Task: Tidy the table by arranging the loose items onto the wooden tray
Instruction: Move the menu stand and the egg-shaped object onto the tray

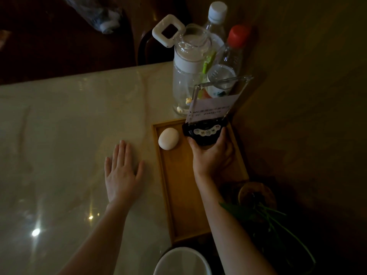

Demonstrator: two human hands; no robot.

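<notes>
A wooden tray lies on the pale marble table by the right wall. A white egg-shaped object rests in the tray's far left corner. My right hand is over the tray's far end, closed around a small black device with a row of round white buttons. A clear acrylic sign stand rises just behind the device; whether the two are joined is unclear. My left hand lies flat on the table left of the tray, fingers spread, holding nothing.
Behind the tray stand a glass jar with a white square handle, a white-capped bottle and a red-capped bottle. A potted green plant sits at the tray's near right. A white bowl is at the bottom edge.
</notes>
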